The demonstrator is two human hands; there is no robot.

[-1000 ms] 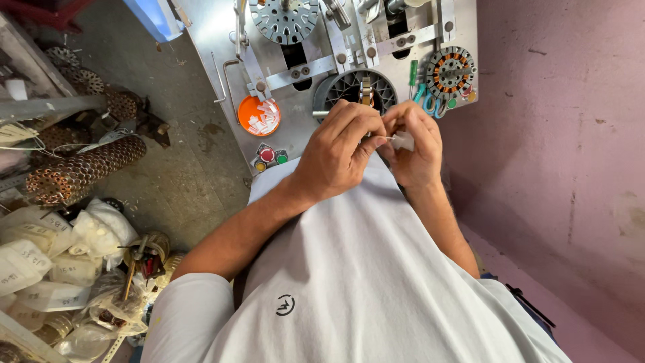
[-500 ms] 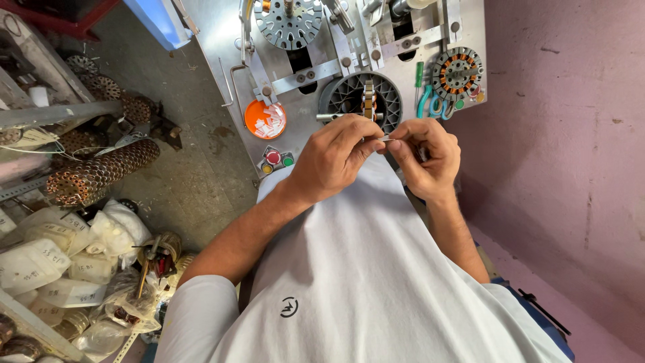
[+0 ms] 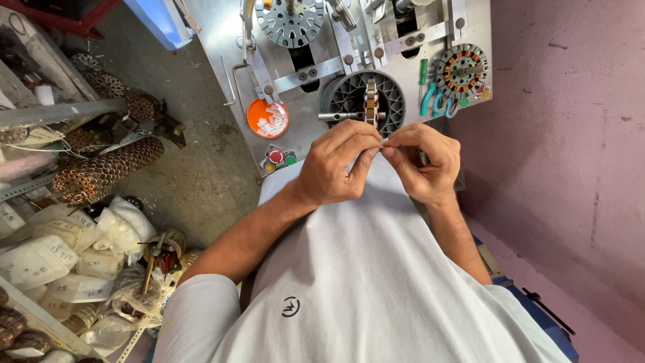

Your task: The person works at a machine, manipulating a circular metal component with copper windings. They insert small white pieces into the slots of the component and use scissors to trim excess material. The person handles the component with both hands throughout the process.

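My left hand and my right hand meet fingertip to fingertip in front of my chest, pinching a small white slip between them. Just beyond the fingers a narrow stator core with copper windings stands on edge on a metal shaft, inside a round dark ribbed holder on a grey metal machine plate. An orange dish holding several white slips sits left of the holder.
A wound stator with orange and black coils lies at the plate's right, with teal-handled cutters beside it. Red and green buttons sit below the dish. Stacked stator cores and white bags crowd the floor at left. A pink wall stands at right.
My hands have shifted slightly and my fingertips have come closer together on the small white slip. The view has tilted a little toward the machine.
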